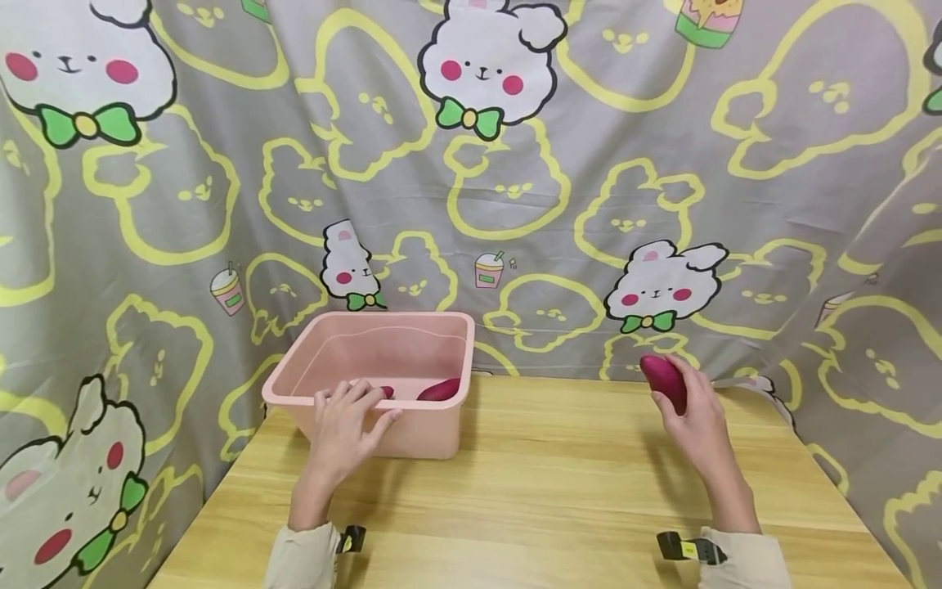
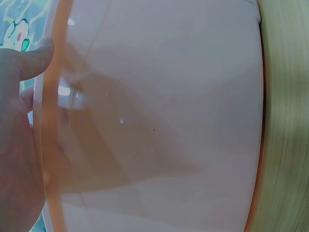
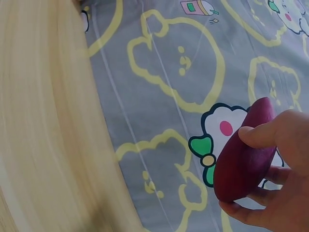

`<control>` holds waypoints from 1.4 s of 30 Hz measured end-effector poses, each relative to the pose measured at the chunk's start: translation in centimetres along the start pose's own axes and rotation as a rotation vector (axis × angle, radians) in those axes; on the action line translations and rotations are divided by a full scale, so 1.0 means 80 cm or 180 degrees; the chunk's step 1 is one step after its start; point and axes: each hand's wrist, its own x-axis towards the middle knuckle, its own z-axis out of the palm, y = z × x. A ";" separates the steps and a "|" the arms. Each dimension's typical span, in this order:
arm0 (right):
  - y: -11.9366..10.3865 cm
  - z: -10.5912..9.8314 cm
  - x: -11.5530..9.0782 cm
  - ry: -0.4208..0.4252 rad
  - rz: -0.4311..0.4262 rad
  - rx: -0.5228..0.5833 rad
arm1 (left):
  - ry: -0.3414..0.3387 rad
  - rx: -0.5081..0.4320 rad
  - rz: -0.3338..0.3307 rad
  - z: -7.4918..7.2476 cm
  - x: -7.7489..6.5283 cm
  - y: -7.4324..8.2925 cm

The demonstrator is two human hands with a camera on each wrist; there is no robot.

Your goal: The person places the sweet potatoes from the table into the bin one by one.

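A purple-red sweet potato is in my right hand, gripped between the thumb on one side and the fingers on the other. It is raised over the right part of the table, before the curtain. My left hand holds the near rim of a pink plastic basin; the fingers reach over the edge and the thumb stays at the outer side. Inside the basin lie another sweet potato and a purple-red piece, partly hidden behind the left fingers and rim. The left fingertips are hidden in the left wrist view.
The basin stands at the back left of the wooden table. A grey curtain with rabbit and bear prints hangs close behind the table and along both sides. Black straps with small devices sit at the wrists.
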 end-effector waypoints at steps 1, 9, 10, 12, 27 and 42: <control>-0.001 0.000 0.000 0.0010 -0.0002 0.0001 | 0.0001 -0.0003 0.0006 0.000 -0.001 0.000; -0.009 -0.003 -0.001 0.0062 0.0029 -0.0006 | -0.0003 0.0026 -0.0003 0.001 -0.003 -0.001; -0.009 -0.003 -0.001 0.0069 0.0037 -0.0002 | -0.0008 0.0029 -0.0007 0.000 -0.002 -0.001; -0.011 -0.004 -0.001 0.0080 0.0046 0.0005 | -0.0013 0.0027 -0.0016 0.000 -0.001 -0.001; -0.027 -0.012 0.003 0.0099 0.0058 0.0035 | -0.0025 0.0032 -0.0008 -0.001 0.000 0.000; -0.045 -0.016 0.007 0.0112 -0.0004 0.0009 | -0.0046 0.0025 -0.0025 -0.001 0.000 0.001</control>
